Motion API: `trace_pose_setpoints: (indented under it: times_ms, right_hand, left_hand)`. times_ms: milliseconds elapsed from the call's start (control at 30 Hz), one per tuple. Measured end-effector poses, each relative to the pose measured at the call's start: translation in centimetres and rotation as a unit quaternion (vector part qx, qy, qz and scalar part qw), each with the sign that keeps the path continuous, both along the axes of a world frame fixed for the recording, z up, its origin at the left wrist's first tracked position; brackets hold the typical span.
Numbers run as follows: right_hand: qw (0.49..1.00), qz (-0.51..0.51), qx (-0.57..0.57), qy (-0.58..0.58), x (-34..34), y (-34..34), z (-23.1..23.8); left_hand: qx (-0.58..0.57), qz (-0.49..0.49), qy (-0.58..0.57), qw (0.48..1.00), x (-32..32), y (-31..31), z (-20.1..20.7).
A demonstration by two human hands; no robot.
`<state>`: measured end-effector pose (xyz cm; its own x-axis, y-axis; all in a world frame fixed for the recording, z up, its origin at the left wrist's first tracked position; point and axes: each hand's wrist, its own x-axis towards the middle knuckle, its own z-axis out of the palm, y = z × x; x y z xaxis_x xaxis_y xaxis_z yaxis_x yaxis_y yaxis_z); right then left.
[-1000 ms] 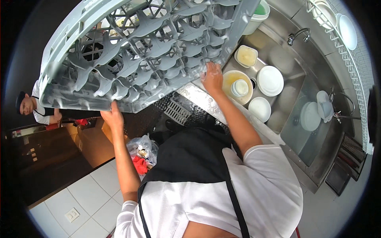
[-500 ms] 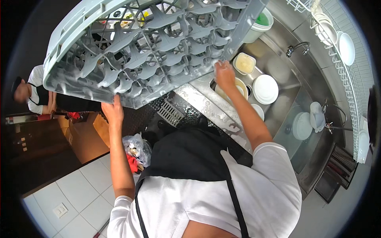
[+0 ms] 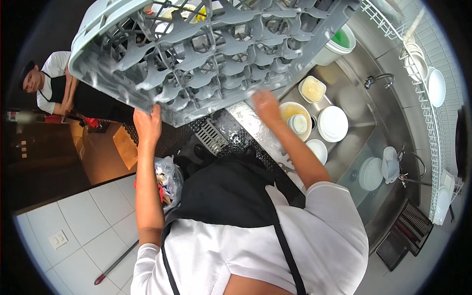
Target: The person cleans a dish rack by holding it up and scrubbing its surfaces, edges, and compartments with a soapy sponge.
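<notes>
A grey plastic dishwasher rack (image 3: pixel 212 73) with rows of pegs is held up and tilted in front of me, streaked with white suds. My left hand (image 3: pixel 148 124) is closed on its lower rim, near the left corner. Along the lower right edge of the rack, my right hand (image 3: pixel 266 106) is closed and somewhat blurred. A bit of white foam shows at its fingertips; whatever is in them cannot be made out.
In the steel sink to the right are a yellowish bowl (image 3: pixel 306 113), stacked white plates (image 3: pixel 333 124) and a square container (image 3: pixel 313 89). A white bucket (image 3: pixel 334 55) stands beyond. Bagged rubbish (image 3: pixel 168 179) lies near my left arm; a co-worker (image 3: pixel 54 88) stands far left.
My right hand has moved left along the rack's edge, toward me. The rack and my left hand have shifted slightly right in view, as has the sink.
</notes>
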<state>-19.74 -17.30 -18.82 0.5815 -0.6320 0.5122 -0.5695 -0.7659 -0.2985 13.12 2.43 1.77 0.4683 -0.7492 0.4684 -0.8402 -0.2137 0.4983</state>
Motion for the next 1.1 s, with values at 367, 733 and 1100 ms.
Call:
trace_pose_setpoints:
  times_ms: [367, 733, 1100]
  right_hand:
    - [0.986, -0.003, 0.164, -0.019, 9.5, 9.4, 3.2]
    - [0.99, 0.027, 0.135, 0.015, 7.9, 7.0, 1.7]
    - [0.992, 0.11, 0.037, -0.051, 17.7, 18.0, 4.7]
  left_hand:
    - [0.005, 0.02, 0.018, 1.0, -0.3, 0.2, -0.4]
    - [0.004, -0.019, 0.022, 1.0, -0.2, 1.0, -0.5]
    - [-0.043, 0.002, -0.018, 0.999, -2.3, 0.7, -1.1]
